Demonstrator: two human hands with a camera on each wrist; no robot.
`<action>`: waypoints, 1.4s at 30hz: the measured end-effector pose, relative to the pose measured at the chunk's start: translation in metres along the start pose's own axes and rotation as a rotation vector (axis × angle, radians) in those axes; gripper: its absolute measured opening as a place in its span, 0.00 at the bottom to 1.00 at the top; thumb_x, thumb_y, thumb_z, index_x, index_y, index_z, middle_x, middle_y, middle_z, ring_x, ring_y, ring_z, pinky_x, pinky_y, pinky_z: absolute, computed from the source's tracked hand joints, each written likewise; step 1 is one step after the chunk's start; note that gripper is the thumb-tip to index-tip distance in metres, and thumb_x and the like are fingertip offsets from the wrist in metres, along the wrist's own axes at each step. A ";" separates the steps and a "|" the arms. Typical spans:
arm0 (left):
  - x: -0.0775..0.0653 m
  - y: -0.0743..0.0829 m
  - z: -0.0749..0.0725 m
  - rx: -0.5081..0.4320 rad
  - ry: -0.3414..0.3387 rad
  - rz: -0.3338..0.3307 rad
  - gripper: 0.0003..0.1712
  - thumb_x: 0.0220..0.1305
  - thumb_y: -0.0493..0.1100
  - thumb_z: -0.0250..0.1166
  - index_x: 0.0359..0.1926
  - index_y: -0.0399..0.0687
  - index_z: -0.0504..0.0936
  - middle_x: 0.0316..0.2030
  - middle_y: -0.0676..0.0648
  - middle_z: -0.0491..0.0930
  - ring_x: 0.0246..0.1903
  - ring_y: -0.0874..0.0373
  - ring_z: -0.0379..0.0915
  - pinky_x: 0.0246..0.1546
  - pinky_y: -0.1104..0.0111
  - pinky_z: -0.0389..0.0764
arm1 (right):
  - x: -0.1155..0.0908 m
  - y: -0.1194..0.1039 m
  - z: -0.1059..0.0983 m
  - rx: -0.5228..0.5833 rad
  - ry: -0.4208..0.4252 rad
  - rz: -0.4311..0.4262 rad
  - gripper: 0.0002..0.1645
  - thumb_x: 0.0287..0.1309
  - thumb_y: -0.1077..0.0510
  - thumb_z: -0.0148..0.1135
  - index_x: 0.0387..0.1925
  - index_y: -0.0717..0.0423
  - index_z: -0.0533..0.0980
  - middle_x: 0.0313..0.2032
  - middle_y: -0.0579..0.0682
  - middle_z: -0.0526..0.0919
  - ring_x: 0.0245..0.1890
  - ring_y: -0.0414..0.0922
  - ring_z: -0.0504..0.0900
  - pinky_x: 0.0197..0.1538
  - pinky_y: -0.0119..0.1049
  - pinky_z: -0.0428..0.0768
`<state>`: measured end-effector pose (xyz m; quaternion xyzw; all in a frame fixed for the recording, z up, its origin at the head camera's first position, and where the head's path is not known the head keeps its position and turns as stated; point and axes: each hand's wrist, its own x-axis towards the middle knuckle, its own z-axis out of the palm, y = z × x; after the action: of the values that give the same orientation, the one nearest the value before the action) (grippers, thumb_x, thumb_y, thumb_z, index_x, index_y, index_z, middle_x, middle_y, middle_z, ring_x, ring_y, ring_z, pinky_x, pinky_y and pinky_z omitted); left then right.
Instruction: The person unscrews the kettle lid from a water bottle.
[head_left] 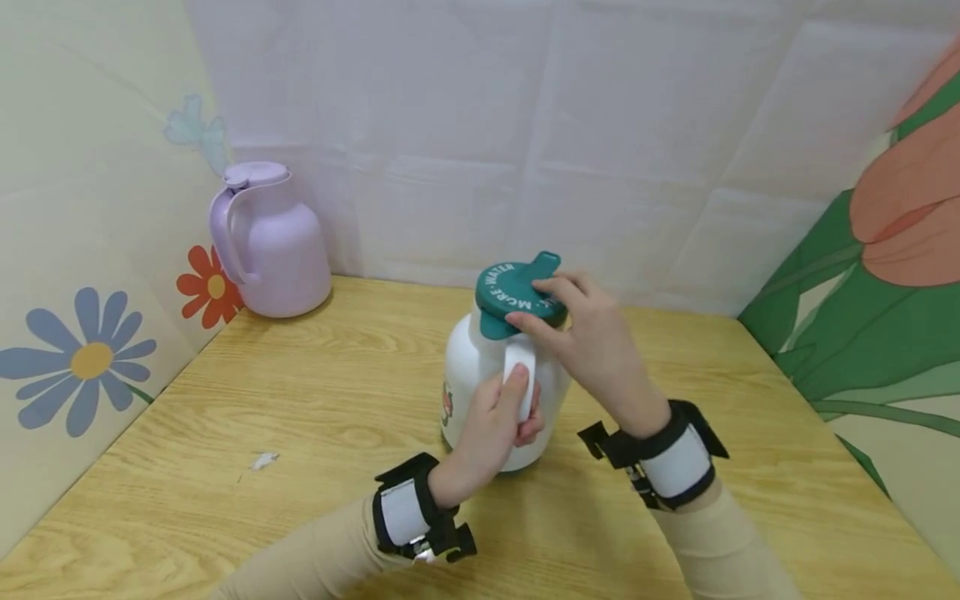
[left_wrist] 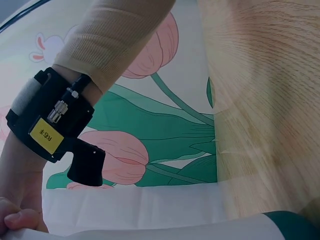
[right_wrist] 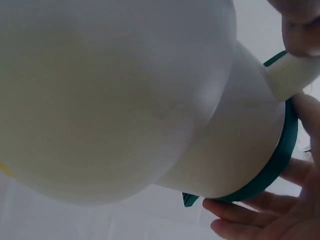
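A white jug with a round green lid stands upright on the table. My left hand grips its white handle, fingers wrapped round it and thumb along the top. Over the lid, my right hand holds the rim between thumb and fingers; the thumb is at the near edge by the handle. From the right wrist view, several fingers reach round the green rim, and the white body fills most of the picture. White lettering on the lid is partly covered by the right hand.
A lilac jug stands at the table's back left corner, against the wall. A small white scrap lies on the wooden table to the left. Flower-printed sheets flank both sides; a white sheet hangs behind.
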<state>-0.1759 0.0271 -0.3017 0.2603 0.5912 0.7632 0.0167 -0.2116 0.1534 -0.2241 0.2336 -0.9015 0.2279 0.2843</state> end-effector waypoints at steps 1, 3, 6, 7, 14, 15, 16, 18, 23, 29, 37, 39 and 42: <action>0.000 0.000 0.000 0.000 -0.006 0.002 0.24 0.75 0.48 0.36 0.24 0.38 0.63 0.12 0.49 0.62 0.12 0.64 0.56 0.16 0.75 0.61 | 0.001 0.002 0.000 0.014 -0.001 -0.009 0.30 0.50 0.50 0.69 0.49 0.67 0.75 0.51 0.65 0.75 0.51 0.59 0.75 0.50 0.51 0.77; 0.001 0.000 0.000 0.010 -0.023 0.007 0.25 0.75 0.49 0.34 0.24 0.38 0.63 0.13 0.49 0.62 0.13 0.64 0.57 0.16 0.75 0.61 | 0.005 0.008 -0.002 0.058 -0.024 -0.038 0.28 0.49 0.52 0.70 0.48 0.66 0.76 0.51 0.65 0.75 0.53 0.59 0.74 0.52 0.52 0.75; 0.001 0.000 -0.001 0.021 -0.044 0.011 0.26 0.75 0.50 0.33 0.25 0.38 0.63 0.13 0.49 0.62 0.13 0.64 0.57 0.17 0.75 0.61 | 0.011 0.023 -0.006 0.147 -0.086 -0.083 0.26 0.49 0.55 0.70 0.48 0.64 0.77 0.54 0.63 0.75 0.56 0.59 0.72 0.56 0.55 0.72; 0.001 0.000 -0.001 0.025 -0.047 0.011 0.26 0.75 0.50 0.33 0.25 0.38 0.63 0.13 0.49 0.62 0.14 0.64 0.57 0.17 0.75 0.62 | 0.013 0.028 -0.006 0.191 -0.113 -0.092 0.25 0.49 0.56 0.70 0.49 0.64 0.76 0.55 0.63 0.74 0.57 0.59 0.71 0.57 0.55 0.70; 0.002 -0.001 -0.002 0.029 -0.064 0.022 0.26 0.75 0.50 0.33 0.25 0.38 0.63 0.14 0.49 0.63 0.14 0.63 0.58 0.19 0.75 0.63 | 0.020 0.061 -0.002 0.535 -0.240 -0.103 0.23 0.55 0.65 0.63 0.53 0.65 0.72 0.63 0.60 0.66 0.65 0.57 0.63 0.65 0.56 0.58; 0.002 -0.001 -0.002 0.029 -0.069 0.025 0.26 0.75 0.50 0.33 0.24 0.38 0.63 0.14 0.49 0.63 0.15 0.63 0.58 0.19 0.75 0.63 | 0.020 0.063 -0.001 0.553 -0.246 -0.100 0.23 0.56 0.64 0.62 0.54 0.65 0.72 0.64 0.59 0.65 0.66 0.57 0.61 0.66 0.57 0.56; 0.003 0.000 -0.002 0.036 -0.072 0.027 0.26 0.75 0.49 0.33 0.24 0.38 0.63 0.14 0.49 0.63 0.15 0.63 0.58 0.19 0.75 0.62 | 0.019 0.064 -0.001 0.566 -0.250 -0.095 0.23 0.57 0.63 0.61 0.55 0.65 0.71 0.65 0.59 0.65 0.67 0.57 0.60 0.66 0.58 0.54; 0.004 0.001 -0.003 0.061 -0.081 0.016 0.26 0.75 0.48 0.33 0.25 0.37 0.64 0.15 0.49 0.64 0.15 0.63 0.59 0.19 0.75 0.64 | 0.018 0.063 -0.001 0.565 -0.251 -0.084 0.24 0.58 0.60 0.61 0.56 0.63 0.70 0.66 0.58 0.63 0.68 0.55 0.56 0.67 0.58 0.52; 0.000 0.017 -0.016 0.304 -0.142 -0.084 0.23 0.75 0.46 0.37 0.32 0.35 0.71 0.25 0.42 0.76 0.25 0.62 0.72 0.33 0.69 0.76 | 0.007 0.054 -0.002 0.503 -0.195 -0.030 0.29 0.64 0.57 0.55 0.65 0.57 0.62 0.69 0.55 0.57 0.71 0.51 0.50 0.68 0.56 0.52; -0.004 0.049 -0.050 0.663 -0.096 -0.055 0.18 0.73 0.44 0.44 0.34 0.40 0.77 0.30 0.45 0.78 0.33 0.57 0.75 0.36 0.66 0.78 | -0.035 0.020 0.011 0.720 0.303 0.070 0.15 0.66 0.64 0.47 0.50 0.72 0.65 0.46 0.49 0.74 0.47 0.42 0.73 0.53 0.30 0.72; 0.057 0.066 -0.111 1.294 -0.063 0.439 0.11 0.66 0.32 0.51 0.47 0.34 0.74 0.43 0.38 0.76 0.40 0.48 0.73 0.43 0.61 0.76 | -0.067 -0.022 0.024 0.668 0.099 0.296 0.08 0.66 0.62 0.49 0.36 0.66 0.69 0.30 0.51 0.78 0.31 0.38 0.75 0.37 0.30 0.76; 0.070 0.065 -0.122 1.439 -0.158 0.529 0.16 0.63 0.28 0.53 0.52 0.32 0.72 0.51 0.37 0.73 0.50 0.45 0.70 0.52 0.58 0.72 | -0.069 -0.027 0.024 0.703 -0.059 0.335 0.11 0.68 0.59 0.48 0.42 0.64 0.71 0.33 0.55 0.81 0.36 0.39 0.78 0.45 0.36 0.76; 0.083 0.067 -0.128 1.510 -0.291 0.532 0.23 0.62 0.26 0.52 0.60 0.33 0.67 0.60 0.37 0.67 0.59 0.43 0.64 0.60 0.56 0.66 | -0.068 -0.032 0.025 0.925 -0.250 0.419 0.19 0.71 0.53 0.43 0.52 0.65 0.67 0.38 0.54 0.82 0.44 0.42 0.79 0.54 0.44 0.73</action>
<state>-0.2822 -0.0797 -0.2306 0.4296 0.8568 0.0955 -0.2686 -0.1546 0.1346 -0.2762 0.1750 -0.7611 0.6245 -0.0099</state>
